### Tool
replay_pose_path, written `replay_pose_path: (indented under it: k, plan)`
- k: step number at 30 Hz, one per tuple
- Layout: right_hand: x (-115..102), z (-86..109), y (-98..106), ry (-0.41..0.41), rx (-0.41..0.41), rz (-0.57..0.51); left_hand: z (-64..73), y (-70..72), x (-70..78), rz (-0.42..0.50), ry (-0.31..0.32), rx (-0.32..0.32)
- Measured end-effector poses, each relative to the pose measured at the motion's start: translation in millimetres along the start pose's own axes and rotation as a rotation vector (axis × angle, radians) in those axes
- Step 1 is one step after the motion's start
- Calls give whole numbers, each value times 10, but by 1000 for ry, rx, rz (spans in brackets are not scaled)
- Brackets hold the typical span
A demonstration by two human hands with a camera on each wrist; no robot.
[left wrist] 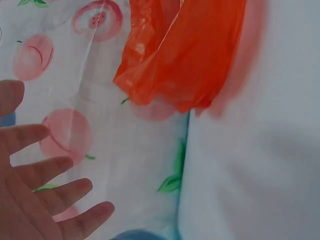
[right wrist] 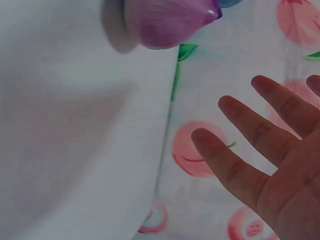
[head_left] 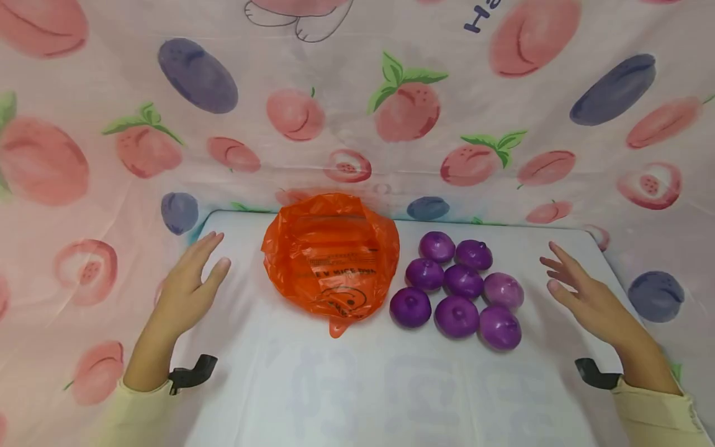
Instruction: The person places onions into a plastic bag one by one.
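An orange plastic bag (head_left: 335, 261) with dark print stands on the white table, its mouth spread wide. To its right, several purple onions (head_left: 463, 281) sit clustered together. My left hand (head_left: 187, 288) hovers over the table's left side, apart from the bag, fingers extended and nothing held. On the other side my right hand (head_left: 589, 304) is held up to the right of the onions, fingers spread and holding nothing. The left wrist view shows the bag's edge (left wrist: 185, 60) beyond the left hand (left wrist: 35, 185). One onion (right wrist: 167, 20) appears above the right hand (right wrist: 270, 155) in the right wrist view.
The white tabletop (head_left: 346, 391) reaches back to a fruit-printed cloth (head_left: 335, 105) that hangs behind and along both sides. Dark wrist mounts (head_left: 192, 372) sit at the cuffs of the pale sleeves (head_left: 659, 416).
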State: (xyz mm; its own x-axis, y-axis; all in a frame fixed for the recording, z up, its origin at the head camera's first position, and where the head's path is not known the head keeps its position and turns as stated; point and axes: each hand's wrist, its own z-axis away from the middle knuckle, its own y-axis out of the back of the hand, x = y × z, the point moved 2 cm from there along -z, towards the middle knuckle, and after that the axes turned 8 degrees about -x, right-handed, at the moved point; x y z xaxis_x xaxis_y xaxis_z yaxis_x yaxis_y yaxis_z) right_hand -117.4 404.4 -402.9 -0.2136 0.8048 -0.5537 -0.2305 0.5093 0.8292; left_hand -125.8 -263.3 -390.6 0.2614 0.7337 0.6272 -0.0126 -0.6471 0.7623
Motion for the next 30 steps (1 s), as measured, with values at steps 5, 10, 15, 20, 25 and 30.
replay_pose_path:
  k: [5,10,15,20,25,30]
  plan:
    - [79,-58,-92,35,-116,-202,-109,-243,-39,311,136,-41]
    - [157,-134,-205,3,-223,-365,-207,-517,-74,761,306,-74]
    - [217,-187,-322,-14,-305,-481,-319,-701,-40,950,372,-46]
    - [237,-224,-384,-31,-357,-580,-457,-874,-86,923,337,-22]
    - [297,-306,-412,-112,-401,-645,-552,-1002,-207,878,252,-20]
    - [400,-396,-440,-186,-486,-672,-572,-1091,-309,865,176,-23]
